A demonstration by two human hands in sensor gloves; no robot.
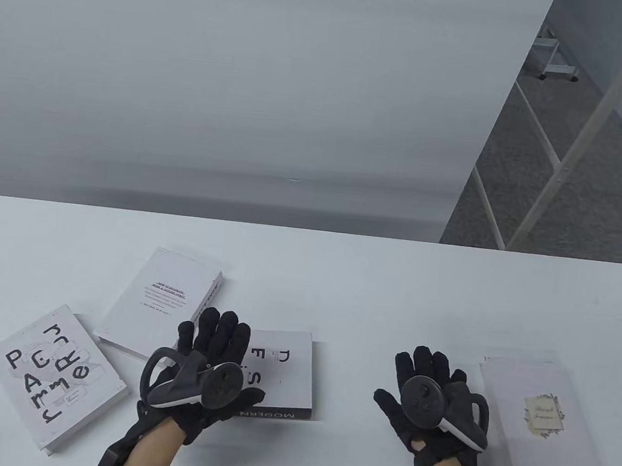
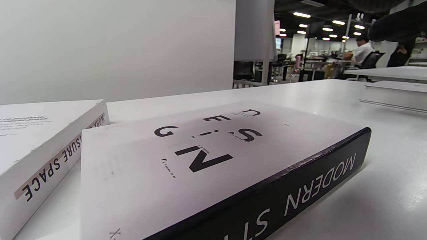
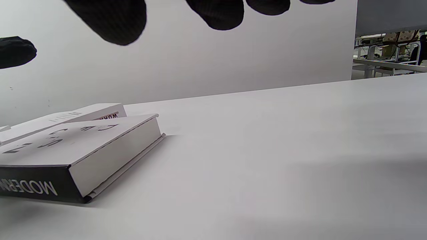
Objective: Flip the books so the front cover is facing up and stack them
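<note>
The black-spined design book (image 1: 282, 374) is lying flat mid-table, front cover up, spine toward the near edge. It is being overlapped at its left end by the left hand (image 1: 206, 368), fingers spread, nothing gripped. The right hand (image 1: 432, 401) is being held well apart, fingers loose, empty, judged the farther one.

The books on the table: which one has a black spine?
The DESIGN book under the left hand, with MODERN in white on its black spine. The lettered book, the fine-print book and the small-label book look white all over.
</note>
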